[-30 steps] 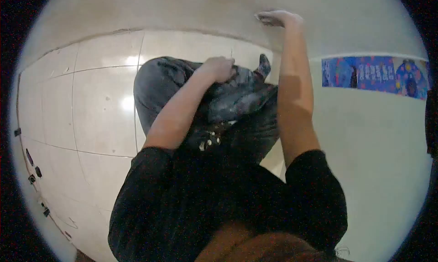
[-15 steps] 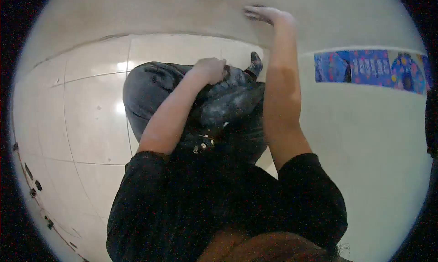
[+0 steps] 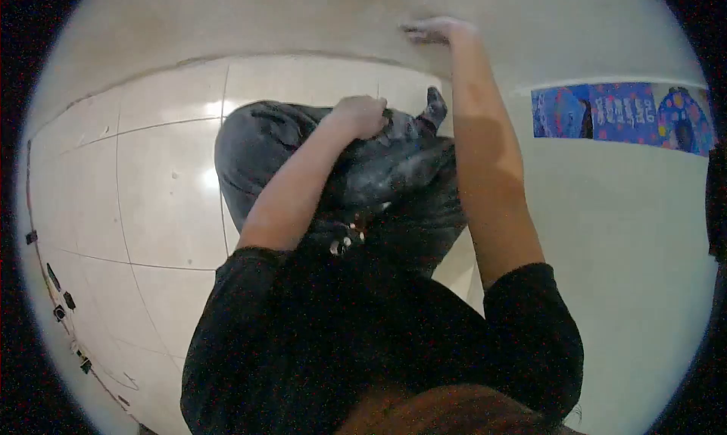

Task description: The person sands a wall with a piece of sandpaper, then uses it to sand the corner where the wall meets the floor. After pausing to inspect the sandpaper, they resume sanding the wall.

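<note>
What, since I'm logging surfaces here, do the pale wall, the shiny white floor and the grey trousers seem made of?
Pale wall: matt plaster or paint, no glare, under the right hand. Shiny white floor: glazed tile, grout lines, lamp reflections. Grey trousers: likely denim, creased, white-smeared, under the left hand.

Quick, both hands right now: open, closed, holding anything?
Left hand: curled closed, resting on the knee of the jeans; nothing visible in it.
Right hand: open, flat against the wall; anything under the palm is hidden.
</note>
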